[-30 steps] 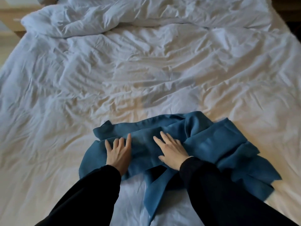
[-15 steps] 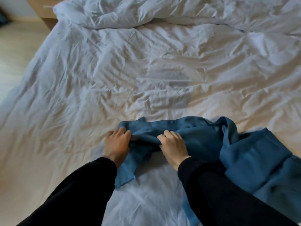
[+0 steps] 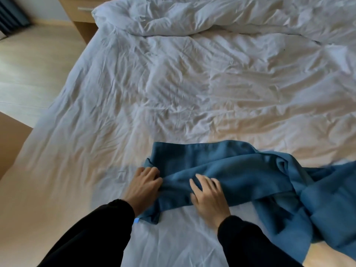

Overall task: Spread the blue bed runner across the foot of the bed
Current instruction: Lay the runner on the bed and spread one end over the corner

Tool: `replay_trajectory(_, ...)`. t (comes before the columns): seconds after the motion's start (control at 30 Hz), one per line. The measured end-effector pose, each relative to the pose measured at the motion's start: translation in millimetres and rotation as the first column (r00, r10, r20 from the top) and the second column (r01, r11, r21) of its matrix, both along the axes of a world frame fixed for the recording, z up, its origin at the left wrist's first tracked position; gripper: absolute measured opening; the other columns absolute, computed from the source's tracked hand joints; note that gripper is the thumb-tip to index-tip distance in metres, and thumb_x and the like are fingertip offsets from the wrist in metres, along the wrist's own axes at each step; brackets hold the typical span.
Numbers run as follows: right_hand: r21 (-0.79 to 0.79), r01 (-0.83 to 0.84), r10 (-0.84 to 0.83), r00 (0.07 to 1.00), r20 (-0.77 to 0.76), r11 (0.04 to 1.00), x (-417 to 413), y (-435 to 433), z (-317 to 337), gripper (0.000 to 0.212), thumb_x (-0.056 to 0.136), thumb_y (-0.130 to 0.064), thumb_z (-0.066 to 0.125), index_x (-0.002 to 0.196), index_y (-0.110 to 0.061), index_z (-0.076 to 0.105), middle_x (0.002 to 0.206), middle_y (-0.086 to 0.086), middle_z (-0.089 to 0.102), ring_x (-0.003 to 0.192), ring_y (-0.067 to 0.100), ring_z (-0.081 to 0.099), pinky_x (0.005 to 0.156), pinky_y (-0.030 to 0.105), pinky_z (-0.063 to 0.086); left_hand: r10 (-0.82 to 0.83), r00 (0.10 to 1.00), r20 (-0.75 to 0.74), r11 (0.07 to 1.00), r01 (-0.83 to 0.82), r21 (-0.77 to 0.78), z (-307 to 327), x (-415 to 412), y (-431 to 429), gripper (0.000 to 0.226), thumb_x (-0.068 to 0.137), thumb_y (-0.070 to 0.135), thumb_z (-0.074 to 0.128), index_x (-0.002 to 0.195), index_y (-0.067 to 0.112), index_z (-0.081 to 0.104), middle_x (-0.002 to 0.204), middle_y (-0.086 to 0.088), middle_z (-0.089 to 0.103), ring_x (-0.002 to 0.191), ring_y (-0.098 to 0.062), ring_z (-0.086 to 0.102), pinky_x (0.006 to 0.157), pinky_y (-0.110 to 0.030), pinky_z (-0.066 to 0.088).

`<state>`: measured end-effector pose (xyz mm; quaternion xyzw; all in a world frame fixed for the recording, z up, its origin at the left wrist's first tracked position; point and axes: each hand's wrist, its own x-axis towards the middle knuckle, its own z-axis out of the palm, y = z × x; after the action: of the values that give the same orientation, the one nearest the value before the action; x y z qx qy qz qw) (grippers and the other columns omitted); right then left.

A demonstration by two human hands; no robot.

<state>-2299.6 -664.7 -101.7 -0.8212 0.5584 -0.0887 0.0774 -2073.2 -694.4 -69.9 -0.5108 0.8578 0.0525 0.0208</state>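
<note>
The blue bed runner (image 3: 240, 170) lies bunched and creased on the white bed (image 3: 173, 83), near the foot, trailing off to the right edge of view. My left hand (image 3: 143, 186) is closed on the runner's left end, fingers curled into the cloth. Just to the right, my right hand (image 3: 209, 195) rests on a fold of the runner with fingers spread, palm down on the fabric. Both arms wear black sleeves.
A rumpled white duvet (image 3: 212, 14) is piled at the head of the bed. A wooden nightstand (image 3: 79, 18) stands at the upper left, beside pale wood flooring (image 3: 32, 60). A brown wooden surface (image 3: 9, 143) sits at the left edge.
The view has swung left and the runner has shifted left with my hands. My right hand went from a closed grip to spread fingers on the cloth; the left stays closed on the end.
</note>
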Motion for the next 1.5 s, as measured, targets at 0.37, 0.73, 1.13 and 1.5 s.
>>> replay_trajectory(0.37, -0.084, 0.109, -0.108, 0.994, 0.024, 0.990, -18.6, 29.2, 4.6, 0.026, 0.084, -0.028, 0.043, 0.068, -0.015, 0.058, 0.062, 0.001, 0.053, 0.055, 0.023, 0.054, 0.050, 0.034, 0.043, 0.067, 0.962, 0.264, 0.998, -0.069, 0.002, 15.0, -11.9, 23.7, 0.059, 0.047, 0.042, 0.082, 0.092, 0.011, 0.060, 0.060, -0.004, 0.058, 0.058, -0.027, 0.053, 0.057, -0.036, 0.039)
replay_trajectory(0.73, 0.399, -0.030, 0.018, 0.999, 0.034, 0.917, -24.2, 125.7, 22.0, 0.022, 0.093, -0.033, 0.030, 0.084, -0.018, 0.043, 0.085, 0.008, 0.067, 0.077, 0.032, 0.062, 0.064, 0.037, 0.039, 0.193, 0.870, 0.454, 0.941, -0.296, 0.167, 38.6, -27.9, 126.4, 0.051, 0.065, 0.055, 0.067, 0.101, 0.019, 0.059, 0.096, -0.011, 0.062, 0.077, -0.030, 0.063, 0.063, -0.032, 0.045)
replay_trajectory(1.13, 0.146, -0.004, 0.010, 0.999, -0.041, 0.989, 4.4, 104.2, 24.2, 0.041, 0.087, -0.036, 0.032, 0.100, -0.017, 0.066, 0.098, 0.004, 0.065, 0.096, 0.023, 0.060, 0.092, 0.042, 0.044, 0.229, 0.968, 0.107, 0.903, -0.252, 0.348, 11.6, -8.3, 147.0, 0.079, 0.072, 0.075, 0.005, 0.095, 0.026, 0.062, 0.103, 0.000, 0.053, 0.106, -0.021, 0.046, 0.092, -0.039, 0.028)
replay_trajectory(1.5, 0.340, -0.032, 0.056, 0.997, -0.060, 0.940, 54.5, 37.9, 30.0, 0.027, 0.096, -0.032, 0.039, 0.109, -0.017, 0.057, 0.106, 0.009, 0.058, 0.100, 0.032, 0.057, 0.077, 0.037, 0.043, 0.744, 0.658, 0.119, 0.632, -0.750, 0.194, -3.0, 31.5, 102.0, 0.076, 0.079, 0.046, 0.057, 0.140, 0.021, 0.022, 0.144, -0.016, 0.019, 0.131, -0.038, 0.020, 0.101, -0.048, 0.026)
